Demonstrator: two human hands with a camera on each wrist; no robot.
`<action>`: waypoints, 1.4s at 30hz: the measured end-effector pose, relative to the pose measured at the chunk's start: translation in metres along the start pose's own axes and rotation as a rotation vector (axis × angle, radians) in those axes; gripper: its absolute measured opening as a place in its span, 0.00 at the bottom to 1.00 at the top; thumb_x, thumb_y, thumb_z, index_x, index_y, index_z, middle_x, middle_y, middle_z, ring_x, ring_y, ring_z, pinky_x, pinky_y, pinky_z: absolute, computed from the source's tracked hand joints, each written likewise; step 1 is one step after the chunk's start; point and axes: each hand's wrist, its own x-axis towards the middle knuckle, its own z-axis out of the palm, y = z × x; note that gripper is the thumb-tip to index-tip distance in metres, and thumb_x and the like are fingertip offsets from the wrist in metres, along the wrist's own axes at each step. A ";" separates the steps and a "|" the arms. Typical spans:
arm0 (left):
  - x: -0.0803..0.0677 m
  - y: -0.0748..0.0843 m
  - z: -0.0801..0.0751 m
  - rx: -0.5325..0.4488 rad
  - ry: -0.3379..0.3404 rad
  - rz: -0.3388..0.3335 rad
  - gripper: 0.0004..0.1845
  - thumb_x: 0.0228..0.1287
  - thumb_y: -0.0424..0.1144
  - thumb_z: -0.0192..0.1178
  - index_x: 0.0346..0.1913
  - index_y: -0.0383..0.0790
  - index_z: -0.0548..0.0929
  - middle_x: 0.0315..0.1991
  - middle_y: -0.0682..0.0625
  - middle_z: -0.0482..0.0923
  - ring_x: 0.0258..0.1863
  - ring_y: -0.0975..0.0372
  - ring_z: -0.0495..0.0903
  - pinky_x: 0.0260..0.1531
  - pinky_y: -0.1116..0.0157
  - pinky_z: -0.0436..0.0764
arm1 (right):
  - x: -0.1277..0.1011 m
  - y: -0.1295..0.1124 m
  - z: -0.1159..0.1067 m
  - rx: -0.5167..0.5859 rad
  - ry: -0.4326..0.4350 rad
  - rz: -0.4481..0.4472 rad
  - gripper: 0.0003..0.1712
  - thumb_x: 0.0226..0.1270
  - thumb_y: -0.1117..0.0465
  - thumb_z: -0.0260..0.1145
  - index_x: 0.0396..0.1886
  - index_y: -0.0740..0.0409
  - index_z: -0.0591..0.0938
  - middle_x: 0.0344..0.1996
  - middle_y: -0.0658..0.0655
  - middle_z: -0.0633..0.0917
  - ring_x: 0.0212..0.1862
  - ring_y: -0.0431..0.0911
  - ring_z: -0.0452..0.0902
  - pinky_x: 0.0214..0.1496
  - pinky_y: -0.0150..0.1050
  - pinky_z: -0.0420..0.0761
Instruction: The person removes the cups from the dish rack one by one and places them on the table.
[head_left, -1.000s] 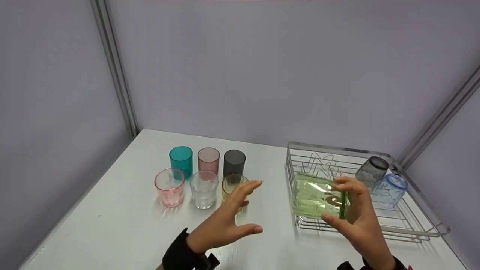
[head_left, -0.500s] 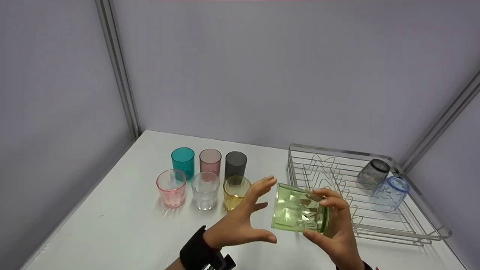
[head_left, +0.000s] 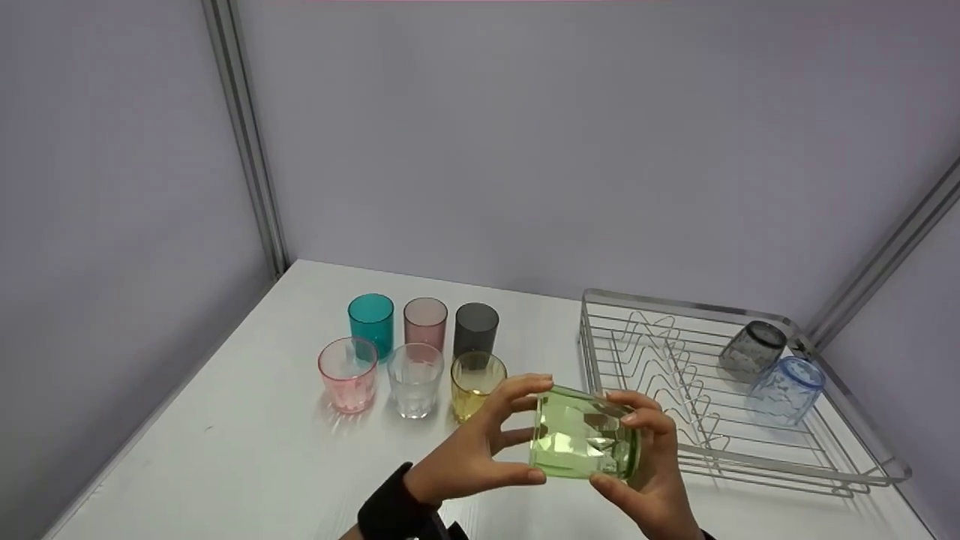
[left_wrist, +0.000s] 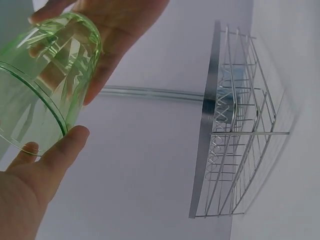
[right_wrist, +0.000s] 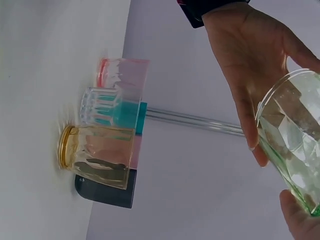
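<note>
A faceted green glass (head_left: pixel 581 442) lies on its side in the air above the front of the white table (head_left: pixel 225 465), just left of the wire dish rack (head_left: pixel 675 304). My left hand (head_left: pixel 517 433) grips its base end with thumb below and fingers on top. My right hand (head_left: pixel 652 459) grips its rim end from the other side. In the left wrist view the green glass (left_wrist: pixel 45 75) sits between my left thumb and the right hand (left_wrist: pixel 120 35). The right wrist view shows the green glass (right_wrist: pixel 295 140) with the left hand (right_wrist: pixel 250 60) against it.
Upright on the table at the left are a teal glass (head_left: pixel 371 319), a mauve glass (head_left: pixel 425 319), a dark grey glass (head_left: pixel 476 326), a pink glass (head_left: pixel 347 371), a clear glass (head_left: pixel 415 375) and a yellow glass (head_left: pixel 476 379). A grey glass (head_left: pixel 752 349) and a blue glass (head_left: pixel 786 386) lean in the rack's far right corner.
My right hand has carried the green glass out of the rack and leftward over the table. My left hand, open a second ago, now grips the glass too.
</note>
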 end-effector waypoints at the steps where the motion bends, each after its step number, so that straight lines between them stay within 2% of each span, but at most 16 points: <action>1: 0.000 0.000 0.000 -0.002 0.009 0.004 0.41 0.59 0.35 0.66 0.71 0.47 0.54 0.72 0.49 0.46 0.68 0.52 0.58 0.61 0.57 0.69 | 0.000 0.001 0.000 -0.003 -0.002 -0.001 0.40 0.43 0.89 0.56 0.57 0.63 0.59 0.63 0.64 0.57 0.65 0.52 0.63 0.55 0.42 0.78; 9: 0.000 -0.003 0.003 0.021 0.073 0.047 0.41 0.54 0.31 0.69 0.69 0.42 0.59 0.70 0.47 0.52 0.64 0.50 0.64 0.57 0.54 0.74 | -0.002 0.004 -0.001 -0.027 -0.025 -0.015 0.41 0.42 0.89 0.56 0.58 0.62 0.58 0.64 0.64 0.57 0.66 0.52 0.61 0.55 0.41 0.77; 13: -0.001 -0.001 0.003 0.091 0.113 0.069 0.40 0.52 0.30 0.69 0.67 0.44 0.62 0.68 0.45 0.55 0.60 0.50 0.66 0.52 0.55 0.77 | -0.002 0.004 -0.004 -0.107 -0.052 -0.005 0.41 0.44 0.87 0.59 0.58 0.64 0.58 0.65 0.64 0.56 0.67 0.51 0.60 0.56 0.38 0.76; 17: -0.002 0.002 0.000 0.197 0.159 0.059 0.39 0.51 0.33 0.70 0.66 0.47 0.65 0.65 0.46 0.59 0.57 0.52 0.68 0.48 0.57 0.80 | -0.003 0.004 -0.008 -0.202 -0.096 0.021 0.39 0.49 0.84 0.61 0.59 0.68 0.55 0.66 0.64 0.53 0.69 0.50 0.56 0.60 0.35 0.73; 22: -0.007 0.009 -0.012 0.353 0.184 0.018 0.38 0.50 0.40 0.71 0.66 0.54 0.66 0.61 0.50 0.62 0.55 0.54 0.70 0.45 0.59 0.81 | -0.007 0.005 -0.015 -0.238 -0.116 0.028 0.37 0.54 0.84 0.60 0.61 0.73 0.53 0.68 0.63 0.52 0.69 0.49 0.56 0.59 0.35 0.71; 29: -0.029 0.015 -0.038 0.552 0.181 -0.038 0.38 0.52 0.46 0.70 0.67 0.57 0.65 0.60 0.53 0.63 0.51 0.56 0.69 0.41 0.63 0.82 | -0.013 0.013 -0.025 -0.230 -0.112 0.021 0.39 0.49 0.89 0.57 0.61 0.76 0.53 0.67 0.66 0.53 0.68 0.49 0.58 0.57 0.36 0.74; 35: -0.048 0.021 -0.053 0.692 0.192 -0.130 0.37 0.53 0.49 0.69 0.67 0.61 0.64 0.58 0.55 0.63 0.52 0.58 0.69 0.39 0.64 0.80 | -0.019 0.016 -0.037 -0.298 -0.095 0.049 0.40 0.48 0.89 0.57 0.61 0.78 0.53 0.66 0.66 0.53 0.66 0.48 0.59 0.55 0.34 0.75; 40: -0.058 0.032 -0.064 0.909 0.223 -0.233 0.39 0.47 0.52 0.71 0.63 0.70 0.66 0.58 0.58 0.63 0.56 0.62 0.65 0.43 0.60 0.79 | -0.022 0.014 -0.046 -0.345 -0.077 0.067 0.40 0.48 0.89 0.57 0.62 0.77 0.53 0.67 0.65 0.54 0.65 0.47 0.59 0.54 0.31 0.75; 42: -0.061 0.037 -0.069 0.994 0.222 -0.262 0.39 0.44 0.51 0.72 0.62 0.68 0.68 0.57 0.57 0.64 0.57 0.62 0.63 0.45 0.58 0.78 | -0.023 0.014 -0.048 -0.356 -0.068 0.071 0.40 0.48 0.89 0.57 0.62 0.77 0.53 0.67 0.64 0.54 0.65 0.47 0.58 0.54 0.30 0.75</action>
